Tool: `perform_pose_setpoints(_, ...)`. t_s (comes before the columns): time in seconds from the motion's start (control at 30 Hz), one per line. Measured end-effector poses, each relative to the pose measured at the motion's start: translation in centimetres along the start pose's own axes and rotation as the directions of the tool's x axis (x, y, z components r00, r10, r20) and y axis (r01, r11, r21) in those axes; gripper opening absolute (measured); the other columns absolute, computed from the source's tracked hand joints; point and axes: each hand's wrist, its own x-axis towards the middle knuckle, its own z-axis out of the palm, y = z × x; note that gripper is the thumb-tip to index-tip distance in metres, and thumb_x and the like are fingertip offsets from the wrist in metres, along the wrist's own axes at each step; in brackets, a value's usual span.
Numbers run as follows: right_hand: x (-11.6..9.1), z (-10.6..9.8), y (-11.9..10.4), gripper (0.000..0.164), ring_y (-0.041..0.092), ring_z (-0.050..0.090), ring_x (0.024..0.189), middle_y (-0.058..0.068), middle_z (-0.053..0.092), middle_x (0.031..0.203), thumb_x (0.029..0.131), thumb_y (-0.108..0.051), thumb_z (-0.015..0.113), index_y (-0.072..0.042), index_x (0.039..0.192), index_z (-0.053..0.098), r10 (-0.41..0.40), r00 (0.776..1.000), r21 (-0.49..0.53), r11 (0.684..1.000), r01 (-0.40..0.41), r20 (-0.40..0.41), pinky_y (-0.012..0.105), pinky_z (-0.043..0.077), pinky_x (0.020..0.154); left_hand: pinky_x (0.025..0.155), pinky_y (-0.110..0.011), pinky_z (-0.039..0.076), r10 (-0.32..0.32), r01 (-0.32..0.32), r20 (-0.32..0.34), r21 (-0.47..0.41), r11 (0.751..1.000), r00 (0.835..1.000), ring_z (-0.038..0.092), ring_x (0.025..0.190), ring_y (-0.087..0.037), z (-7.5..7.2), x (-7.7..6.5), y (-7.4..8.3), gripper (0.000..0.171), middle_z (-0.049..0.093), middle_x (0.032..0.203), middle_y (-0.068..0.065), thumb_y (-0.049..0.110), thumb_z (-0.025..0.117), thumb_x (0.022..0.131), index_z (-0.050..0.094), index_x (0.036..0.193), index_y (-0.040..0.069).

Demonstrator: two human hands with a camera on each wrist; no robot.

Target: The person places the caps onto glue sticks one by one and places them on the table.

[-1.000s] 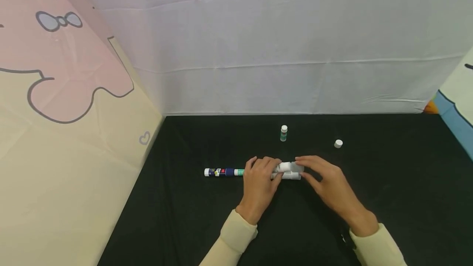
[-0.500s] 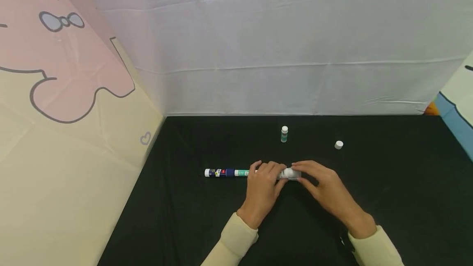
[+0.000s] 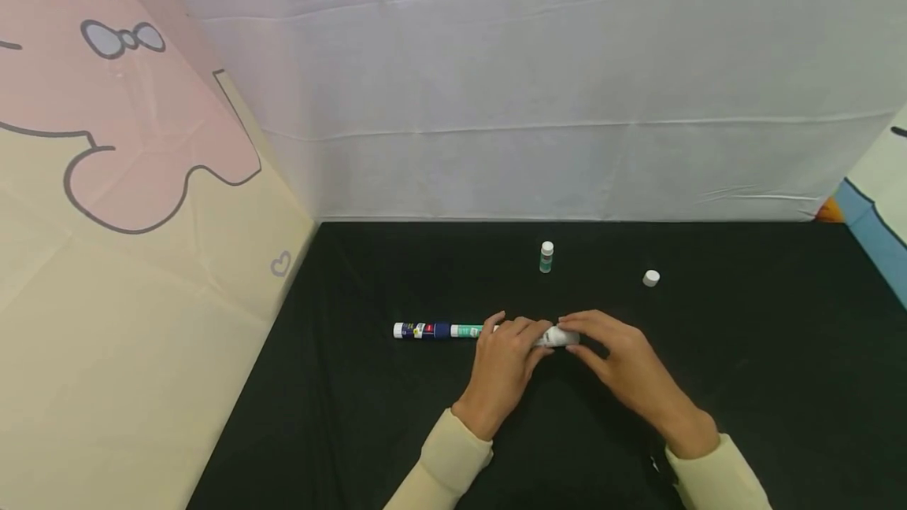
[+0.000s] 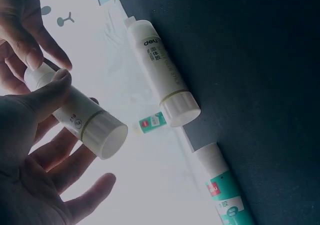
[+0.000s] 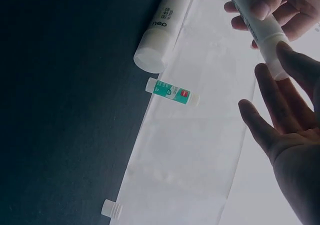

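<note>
A white glue stick (image 4: 82,112) is held between both hands, just above the black table in the head view. My left hand (image 3: 501,372) grips its tube between thumb and fingers. At the other end, my right hand (image 3: 623,352) pinches the stick's tip (image 5: 274,60) between thumb and fingertips. A second white glue stick (image 4: 162,70), printed "deli", lies behind the held one and is mostly hidden in the head view. To its left lies a green and white glue stick (image 3: 466,331), partly covered by the left hand.
A navy glue stick (image 3: 421,330) lies in line at the far left of the row. Farther back, a small green glue stick (image 3: 546,260) with a white cap stands upright. A loose white cap (image 3: 651,279) sits to its right. Cloth walls (image 3: 453,101) border the table.
My hands have drawn closer together, the left shifting slightly right and the right slightly left. The held glue stick has dropped a little and now overlaps the second white one from the head.
</note>
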Motion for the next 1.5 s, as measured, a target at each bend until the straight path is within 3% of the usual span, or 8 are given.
perform_pose_setpoints(0.3, 0.0, 0.4, -0.1, 0.054, 0.032, 0.075, 0.099, 0.007, 0.078, 0.105, 0.061, 0.023, 0.089, -0.002, 0.107, 0.077, -0.004, 1.0, 0.016, 1.0, 0.004, -0.002, 0.009, 0.035, 0.112, 0.105, -0.046, 0.052, 0.014, -0.014, -0.001, -0.01, 1.0, 1.0, 0.073, 0.099, -0.014, -0.3, -0.3, 0.0, 0.029, 0.077, 0.106, 0.005, 0.026, 0.084, 0.09, 0.079, 0.116, 0.015)
perform_pose_setpoints(0.53, 0.3, 0.3, -0.2, 0.058, 0.03, 0.076, 0.094, 0.008, 0.078, 0.103, 0.056, 0.026, 0.088, -0.001, 0.106, 0.076, -0.051, 0.998, 0.079, 0.995, 0.053, -0.034, 0.018, 0.04, 0.115, 0.105, -0.046, 0.053, 0.059, -0.059, -0.045, 0.012, 0.998, 0.997, 0.073, 0.094, -0.014, -0.7, -0.2, 0.2, 0.029, 0.077, 0.103, 0.003, 0.021, 0.087, 0.086, 0.08, 0.113, 0.015)
perform_pose_setpoints(0.73, 0.2, 0.3, -0.1, 0.058, 0.027, 0.077, 0.093, 0.008, 0.079, 0.102, 0.056, 0.027, 0.088, -0.002, 0.105, 0.077, -0.058, 0.997, 0.097, 0.993, 0.062, -0.041, 0.019, 0.039, 0.116, 0.104, -0.045, 0.053, 0.1, -0.097, -0.038, 0.083, 0.992, 0.994, 0.074, 0.091, -0.012, -0.8, 0.0, 0.4, 0.026, 0.078, 0.1, 0.004, 0.021, 0.09, 0.084, 0.082, 0.108, 0.016)
perform_pose_setpoints(1.0, -0.6, 0.8, 0.0, 0.057, 0.018, 0.074, 0.11, 0.008, 0.079, 0.104, 0.056, 0.026, 0.088, -0.002, 0.106, 0.078, -0.038, 0.997, 0.089, 0.995, 0.044, -0.063, 0.017, 0.041, 0.113, 0.1, -0.041, 0.054, 0.127, -0.122, -0.011, 0.183, 0.975, 0.992, 0.073, 0.09, -0.011, -0.8, -0.1, 0.6, 0.029, 0.077, 0.099, 0.006, 0.026, 0.092, 0.081, 0.083, 0.108, 0.019)
perform_pose_setpoints(1.17, -0.4, 1.3, 0.1, 0.058, 0.029, 0.077, 0.095, 0.009, 0.078, 0.105, 0.059, 0.024, 0.089, -0.001, 0.11, 0.077, -0.054, 0.998, 0.04, 0.998, 0.055, -0.041, 0.018, 0.036, 0.117, 0.101, -0.043, 0.055, 0.091, -0.092, 0.014, 0.22, 0.971, 0.996, 0.073, 0.092, -0.01, -1.1, -0.2, 0.2, 0.028, 0.077, 0.103, 0.008, 0.03, 0.09, 0.085, 0.082, 0.111, 0.022)
perform_pose_setpoints(1.3, -0.5, 1.6, 0.1, 0.057, 0.029, 0.076, 0.097, 0.009, 0.078, 0.109, 0.062, 0.019, 0.09, -0.001, 0.114, 0.075, -0.031, 1.0, -0.003, 1.0, 0.031, 0.006, 0.018, 0.031, 0.12, 0.102, -0.045, 0.055, 0.041, -0.053, 0.057, 0.221, 0.974, 0.998, 0.073, 0.096, -0.01, -1.3, -0.4, -0.1, 0.029, 0.077, 0.106, 0.008, 0.031, 0.087, 0.088, 0.081, 0.115, 0.023)
perform_pose_setpoints(1.5, -0.7, 1.2, 0.3, 0.057, 0.03, 0.076, 0.104, 0.009, 0.077, 0.116, 0.065, 0.014, 0.093, -0.002, 0.117, 0.076, 0.007, 1.0, -0.062, 0.998, -0.006, 0.013, 0.038, 0.047, 0.109, 0.102, -0.047, 0.055, -0.031, 0.021, 0.052, 0.197, 0.98, 0.998, 0.073, 0.097, -0.014, -1.6, -0.8, -1.0, 0.029, 0.074, 0.11, 0.004, 0.026, 0.09, 0.085, 0.081, 0.112, 0.023)
